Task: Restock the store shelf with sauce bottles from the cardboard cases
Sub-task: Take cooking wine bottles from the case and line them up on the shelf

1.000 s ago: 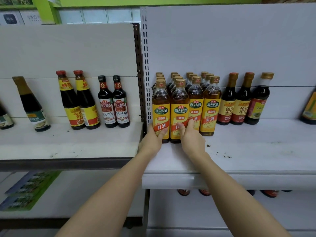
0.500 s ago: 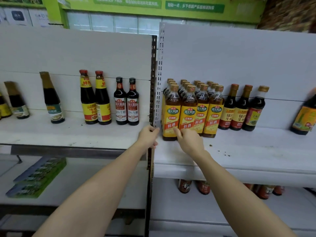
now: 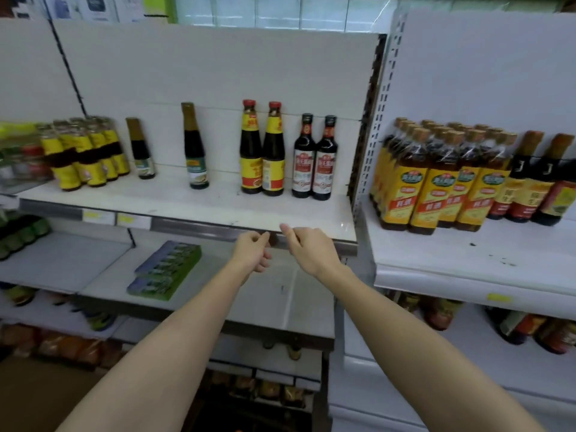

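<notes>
White-painted metal shelving (image 3: 193, 201) fills the view, two bays side by side with a perforated grey upright (image 3: 372, 145) between them. A person stands facing it with both bare forearms stretched forward, and neither hand holds anything. The left hand (image 3: 251, 254) hangs in front of the left bay's shelf edge with its fingers loosely curled; the right hand (image 3: 307, 251) is just beside it, fingers relaxed and slightly bent, apart from every bottle. On the right bay, a block of amber glass bottles with yellow labels and tan caps (image 3: 436, 182) stands in tight rows at the shelf's left end, pushed against the upright, probably so that the labels face the aisle and the row starts flush. Right of them stand dark bottles with brown caps and red-and-yellow labels (image 3: 526, 182). On the left bay, two dark bottles with red caps and yellow neck bands (image 3: 263, 151) stand touching a pair of black-capped dark bottles with white labels (image 3: 314, 160), with one tall dark bottle with an olive cap (image 3: 194, 148) well apart to the left. Farther left is a shrink-wrapped pack of yellow-labelled bottles (image 3: 87, 154), blurred at the frame's edge, so its wrap is hard to confirm. A flat green and blue carton (image 3: 165, 269) lies on the shelf below. No cardboard case is in view, so the empty hands suggest a pause between loads.
</notes>
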